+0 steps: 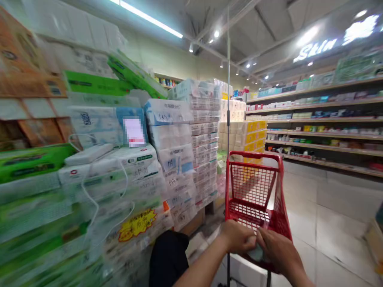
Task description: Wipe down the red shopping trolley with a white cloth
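A red plastic shopping cart (254, 163) with a grid-like basket stands in front of me at lower right. My left hand (239, 238) is closed at the cart's near end, fingers wrapped around its handle, which the hands mostly hide. Close beside it, almost touching, my right hand (277, 249) is closed on the same handle. A pale patch shows below and between the hands; I cannot make out what it is. Part of a dark-clothed leg (168, 259) appears at the bottom, left of my left forearm.
Tall stacks of wrapped tissue packs (176, 139) line the left side, with a yellow price sign (137, 225) and a white cable (96, 207). A thin metal pole (229, 87) rises by the cart. Stocked shelves (323, 121) stand right, beyond tiled floor (302, 211).
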{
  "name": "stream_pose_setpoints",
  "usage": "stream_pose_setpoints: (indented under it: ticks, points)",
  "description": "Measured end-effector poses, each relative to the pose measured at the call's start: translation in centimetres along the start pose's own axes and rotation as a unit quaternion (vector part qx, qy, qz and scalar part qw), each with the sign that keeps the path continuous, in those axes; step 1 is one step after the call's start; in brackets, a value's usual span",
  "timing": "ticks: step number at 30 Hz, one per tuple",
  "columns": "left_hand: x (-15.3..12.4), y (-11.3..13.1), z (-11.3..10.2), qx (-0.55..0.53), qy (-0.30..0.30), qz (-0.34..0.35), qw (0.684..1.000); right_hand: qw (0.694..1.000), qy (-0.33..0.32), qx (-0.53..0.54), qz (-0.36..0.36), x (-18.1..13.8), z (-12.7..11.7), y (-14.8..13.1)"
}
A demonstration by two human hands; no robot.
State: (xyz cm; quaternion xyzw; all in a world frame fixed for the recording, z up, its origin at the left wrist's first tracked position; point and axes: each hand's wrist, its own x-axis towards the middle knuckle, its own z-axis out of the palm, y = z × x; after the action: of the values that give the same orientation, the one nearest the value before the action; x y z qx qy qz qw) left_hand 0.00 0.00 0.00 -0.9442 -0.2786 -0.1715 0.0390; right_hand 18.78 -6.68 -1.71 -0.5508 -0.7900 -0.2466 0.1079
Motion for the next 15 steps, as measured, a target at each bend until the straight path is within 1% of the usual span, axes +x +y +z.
stream_pose_setpoints:
  ticks: [4,7,9,13,15]
  points:
    - [0.02,0.01,0.05,-0.006,-0.007,0.000,1.000,0.999,0.016,0.037,0.014,-0.27,0.41,0.19]
    - [-0.06,-0.05,0.07,-0.008,0.000,0.003,1.000,0.997,0.032,0.062,0.023,-0.39,0.68,0.24]
    - [-0.12,-0.13,0.15,-0.008,0.005,0.005,1.000,0.998,0.037,0.043,0.007,-0.40,0.78,0.21]
    - [-0.16,-0.30,0.37,-0.005,0.014,0.007,1.000,0.998,0.034,-0.040,-0.034,-0.35,0.88,0.14]
    - [-0.14,-0.30,0.36,-0.007,0.016,0.008,1.000,0.996,0.035,-0.061,-0.048,-0.36,1.02,0.18]
